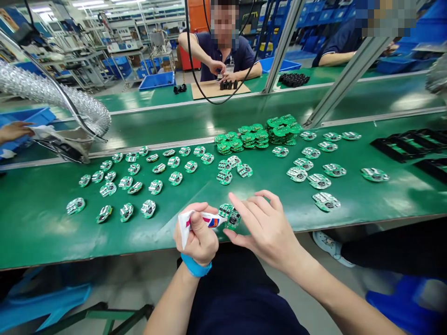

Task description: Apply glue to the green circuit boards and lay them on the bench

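Note:
A white squeeze tube [213, 220] with red, blue and orange print is gripped in my left hand [199, 235], which wears a blue wristband. The tube's nozzle points right, over a round green circuit board [233, 217] lying at the table's front edge. My right hand [265, 223] is beside that board, its thumb and index finger spread around the right side. Whether those fingertips touch the board I cannot tell. Just beyond it lies a small group of similar boards [224, 177].
Loose circuit boards [125, 182] spread across the left of the green table [167, 237], and more boards [319, 181] on the right. Stacked boards [282, 129] stand at the back. Black trays [412, 144] lie far right. A silver duct [77, 100] hangs left. A co-worker [223, 51] sits opposite.

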Available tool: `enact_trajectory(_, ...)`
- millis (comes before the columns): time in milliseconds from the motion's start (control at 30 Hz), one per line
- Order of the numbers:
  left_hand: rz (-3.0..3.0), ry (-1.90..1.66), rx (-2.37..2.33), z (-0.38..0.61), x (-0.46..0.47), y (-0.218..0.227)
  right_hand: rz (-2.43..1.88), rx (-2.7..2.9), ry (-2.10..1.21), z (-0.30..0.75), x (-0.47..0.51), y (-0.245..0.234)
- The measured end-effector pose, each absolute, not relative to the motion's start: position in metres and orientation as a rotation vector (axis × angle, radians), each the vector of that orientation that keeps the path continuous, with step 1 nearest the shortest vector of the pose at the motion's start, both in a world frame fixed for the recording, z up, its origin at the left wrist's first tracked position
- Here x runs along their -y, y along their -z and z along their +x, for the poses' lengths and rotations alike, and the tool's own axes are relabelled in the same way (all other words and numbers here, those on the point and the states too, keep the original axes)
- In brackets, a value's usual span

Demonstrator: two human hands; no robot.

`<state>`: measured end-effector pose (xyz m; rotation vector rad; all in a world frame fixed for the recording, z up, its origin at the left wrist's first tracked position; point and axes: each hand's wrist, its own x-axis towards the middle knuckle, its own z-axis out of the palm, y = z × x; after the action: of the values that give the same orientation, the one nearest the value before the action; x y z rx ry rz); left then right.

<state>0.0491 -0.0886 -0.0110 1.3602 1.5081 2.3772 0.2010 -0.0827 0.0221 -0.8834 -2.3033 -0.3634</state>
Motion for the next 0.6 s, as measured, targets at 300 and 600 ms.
enact_trajectory(300, 1.463, -2.305, -1.643, 0.042, 0.092, 0.012, -0.886, 2.271, 0.367, 0.202, 0.091, -0.026)
enact_trajectory(600, 1.395, -2.394, -1.663, 0.038, 0.084, 0.008, -0.893, 2.254, 0.336, 0.202, 0.093, -0.028)
